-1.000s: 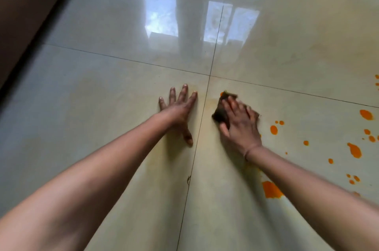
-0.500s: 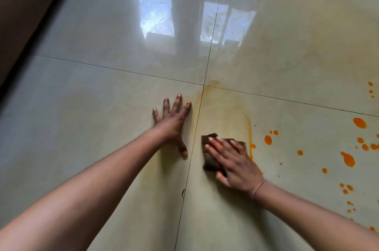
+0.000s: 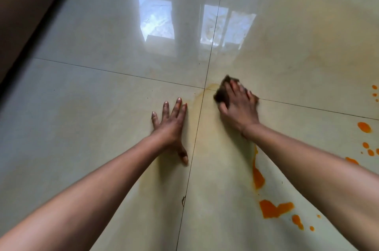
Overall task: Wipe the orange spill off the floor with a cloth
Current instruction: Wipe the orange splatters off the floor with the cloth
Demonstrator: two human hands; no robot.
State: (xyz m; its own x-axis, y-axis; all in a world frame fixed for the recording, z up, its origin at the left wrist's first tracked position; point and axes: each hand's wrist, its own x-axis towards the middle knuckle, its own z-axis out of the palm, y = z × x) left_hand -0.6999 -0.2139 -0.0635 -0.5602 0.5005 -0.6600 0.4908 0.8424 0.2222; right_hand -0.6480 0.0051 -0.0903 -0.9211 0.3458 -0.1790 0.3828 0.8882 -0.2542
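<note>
My right hand lies flat with spread fingers on a dark brown cloth and presses it onto the glossy tiled floor, just right of the crossing of the tile joints. The hand is motion-blurred. My left hand rests open, palm down, on the tile left of the joint. The orange spill shows as a thick blotch and a streak beside my right forearm. More orange drops dot the right edge. A pale yellow smear surrounds the wiped area.
A dark wall base runs diagonally along the far left. Window light reflects off the floor ahead. A faint yellow film tints the tile at the upper right.
My right hand pulled the cloth towards me and has now pushed it away again, up to the tile-joint crossing. The left hand stays planted. More orange blotches show near my right forearm.
</note>
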